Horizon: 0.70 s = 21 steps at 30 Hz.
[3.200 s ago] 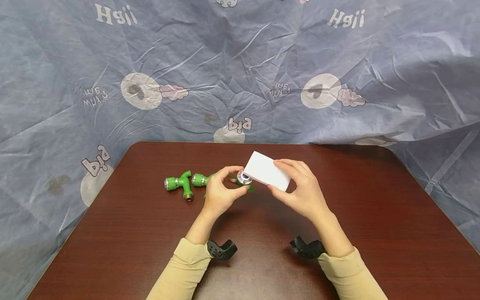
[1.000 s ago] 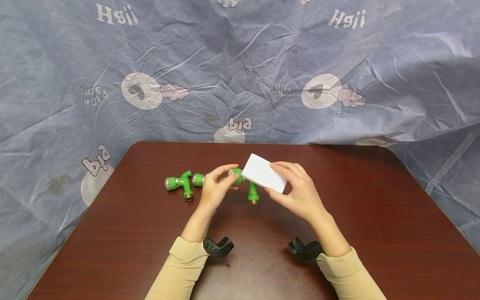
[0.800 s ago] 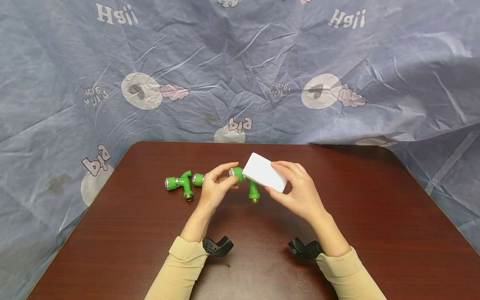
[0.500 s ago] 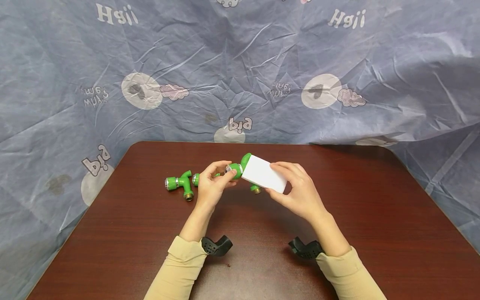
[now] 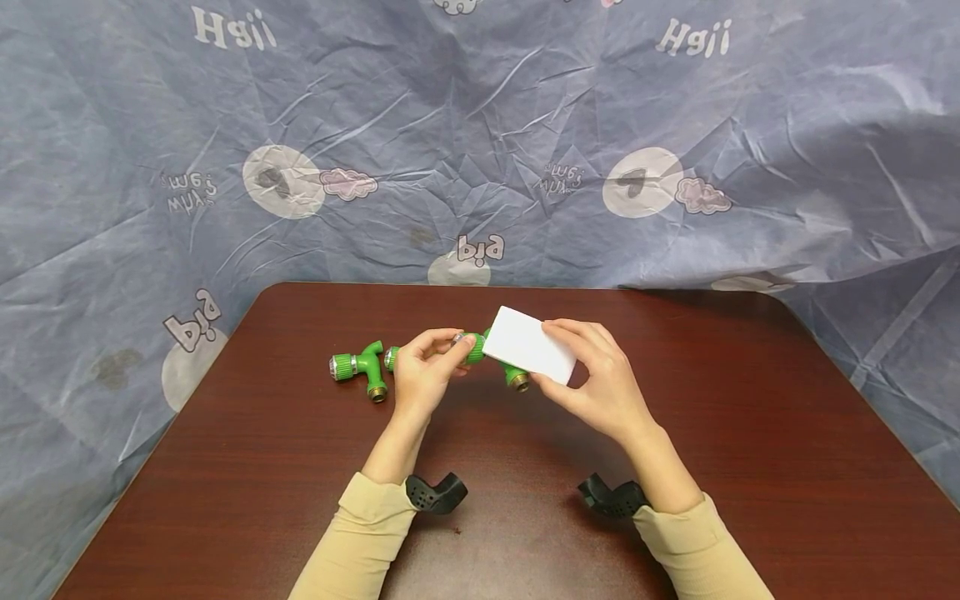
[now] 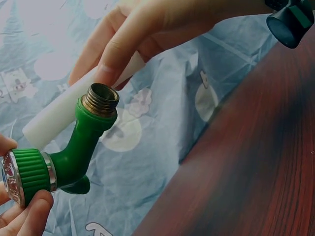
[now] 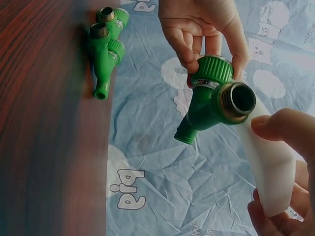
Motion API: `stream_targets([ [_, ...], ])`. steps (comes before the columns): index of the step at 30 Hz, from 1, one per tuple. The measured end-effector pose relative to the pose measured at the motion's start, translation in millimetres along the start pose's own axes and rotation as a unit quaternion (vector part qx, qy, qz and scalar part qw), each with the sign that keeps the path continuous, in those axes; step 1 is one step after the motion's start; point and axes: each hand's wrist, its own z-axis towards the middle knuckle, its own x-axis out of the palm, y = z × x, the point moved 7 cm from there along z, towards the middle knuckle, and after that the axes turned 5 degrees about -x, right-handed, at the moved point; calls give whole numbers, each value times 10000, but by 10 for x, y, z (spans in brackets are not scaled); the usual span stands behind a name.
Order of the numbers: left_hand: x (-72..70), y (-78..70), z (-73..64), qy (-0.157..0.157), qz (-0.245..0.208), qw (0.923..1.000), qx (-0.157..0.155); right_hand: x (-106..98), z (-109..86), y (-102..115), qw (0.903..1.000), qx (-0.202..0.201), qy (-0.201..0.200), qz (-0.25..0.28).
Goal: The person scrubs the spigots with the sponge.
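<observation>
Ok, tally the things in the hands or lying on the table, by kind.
Green taps: 3 (one in the left hand, two on the table)
White sponge: 1 (in the right hand)
Total: 4

Green tap [image 6: 78,150] (brass-threaded), held aloft, white block [image 5: 528,346] just beside

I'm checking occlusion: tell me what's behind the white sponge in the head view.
A green faucet: its knob and threaded end show; the white sponge covers most of the rest.
</observation>
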Motion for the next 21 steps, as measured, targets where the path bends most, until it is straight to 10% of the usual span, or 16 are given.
stream_targets([
  [3, -15, 22, -3, -50, 155, 9999, 31, 3, -4, 3, 10000, 10, -39, 28],
  [8, -185, 589, 161, -151, 539, 9984, 36, 54, -9, 43, 9999, -83, 83, 44],
  [12, -228, 758, 194, -175, 507, 9985, 89, 91, -11, 79, 9995, -224, 198, 62],
  [21, 33, -218, -99, -544, 876, 9938, -410, 81, -11, 68, 9979, -288, 381, -431],
])
